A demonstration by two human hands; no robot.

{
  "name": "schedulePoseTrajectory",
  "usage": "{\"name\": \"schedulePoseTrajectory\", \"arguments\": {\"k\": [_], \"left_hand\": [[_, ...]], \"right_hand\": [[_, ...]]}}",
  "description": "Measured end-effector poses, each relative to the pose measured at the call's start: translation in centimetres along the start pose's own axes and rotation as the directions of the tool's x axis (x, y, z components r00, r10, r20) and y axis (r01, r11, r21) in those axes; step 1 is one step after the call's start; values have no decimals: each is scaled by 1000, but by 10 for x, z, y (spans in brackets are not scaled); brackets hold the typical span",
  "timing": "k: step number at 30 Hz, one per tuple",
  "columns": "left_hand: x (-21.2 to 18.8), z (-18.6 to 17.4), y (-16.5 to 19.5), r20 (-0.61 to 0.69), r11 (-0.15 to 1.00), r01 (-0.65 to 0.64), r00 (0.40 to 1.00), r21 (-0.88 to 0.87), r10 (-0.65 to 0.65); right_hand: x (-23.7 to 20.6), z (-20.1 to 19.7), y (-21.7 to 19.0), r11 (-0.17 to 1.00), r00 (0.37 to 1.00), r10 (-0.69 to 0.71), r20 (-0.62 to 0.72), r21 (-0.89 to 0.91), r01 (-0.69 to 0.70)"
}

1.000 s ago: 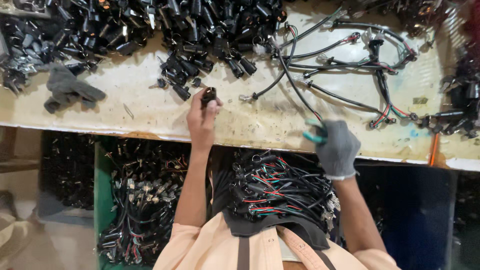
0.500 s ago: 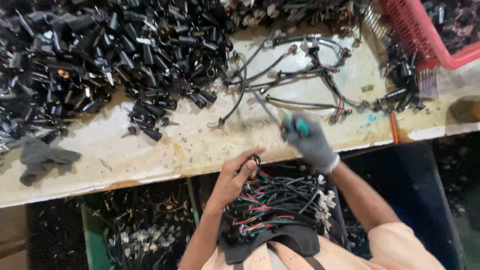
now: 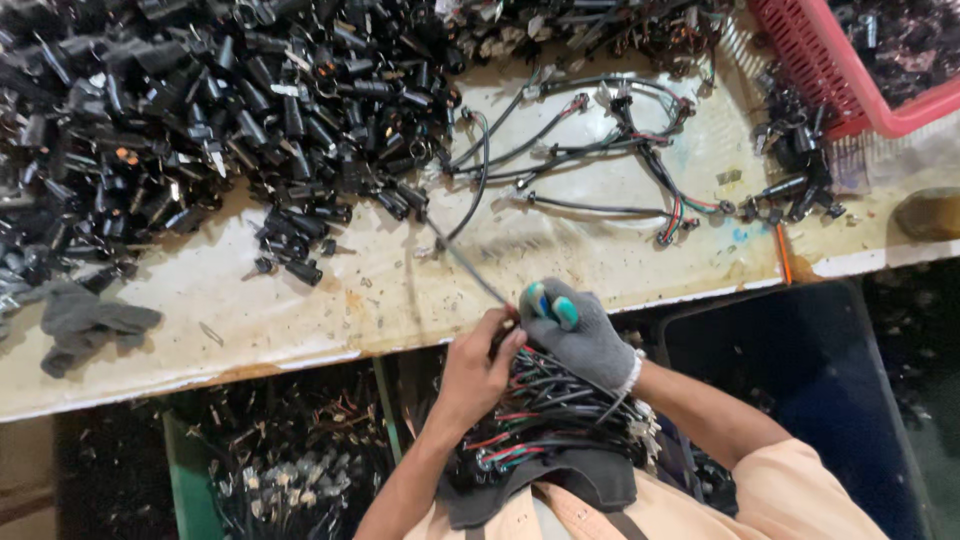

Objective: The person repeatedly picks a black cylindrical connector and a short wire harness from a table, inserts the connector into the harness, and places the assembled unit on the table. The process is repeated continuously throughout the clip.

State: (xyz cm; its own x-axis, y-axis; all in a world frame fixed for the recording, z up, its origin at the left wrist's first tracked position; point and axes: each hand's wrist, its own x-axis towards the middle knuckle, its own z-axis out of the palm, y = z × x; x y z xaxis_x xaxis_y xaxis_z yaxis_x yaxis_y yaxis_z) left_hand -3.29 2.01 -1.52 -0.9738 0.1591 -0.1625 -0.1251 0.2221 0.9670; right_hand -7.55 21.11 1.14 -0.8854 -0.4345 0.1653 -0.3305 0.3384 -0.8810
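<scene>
Both hands pulled back off worktop (image 3: 300, 300) to its near edge: bare left hand (image 3: 478, 365) & gloved right hand (image 3: 575, 335) now pinch-closed on black wire (image 3: 470, 262), above lap bundle (image 3: 545, 420).

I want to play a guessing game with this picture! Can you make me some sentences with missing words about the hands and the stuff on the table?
1. The right hand wears a grey ____.
2. The left hand is ____, with no glove.
3. Both hands meet over a bundle of ____ on the lap.
4. The basket at the table's far right is ____.

Missing words: glove; bare; wires; red
</scene>
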Motion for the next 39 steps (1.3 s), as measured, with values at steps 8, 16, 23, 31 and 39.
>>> {"name": "schedulePoseTrajectory", "arguments": {"k": [8,16,23,31,39], "left_hand": [[-8,0,11,-43,925,-316,948,-209,314],[-15,1,16,-52,965,-221,975,-142,215],[17,9,11,70,963,-97,991,-250,118],[37,18,-10,385,794,207,922,-571,37],[15,10,-12,160,870,51,987,-490,32]], "right_hand": [[-11,10,-25,218,926,167,-338,929,300],[6,9,-48,209,893,251,-374,921,328],[14,-10,-49,921,903,-347,-252,-271,279],[11,-17,-11,937,944,-329,-35,-135,322],[0,-18,-19,966,951,-213,-224,-191,172]]}}
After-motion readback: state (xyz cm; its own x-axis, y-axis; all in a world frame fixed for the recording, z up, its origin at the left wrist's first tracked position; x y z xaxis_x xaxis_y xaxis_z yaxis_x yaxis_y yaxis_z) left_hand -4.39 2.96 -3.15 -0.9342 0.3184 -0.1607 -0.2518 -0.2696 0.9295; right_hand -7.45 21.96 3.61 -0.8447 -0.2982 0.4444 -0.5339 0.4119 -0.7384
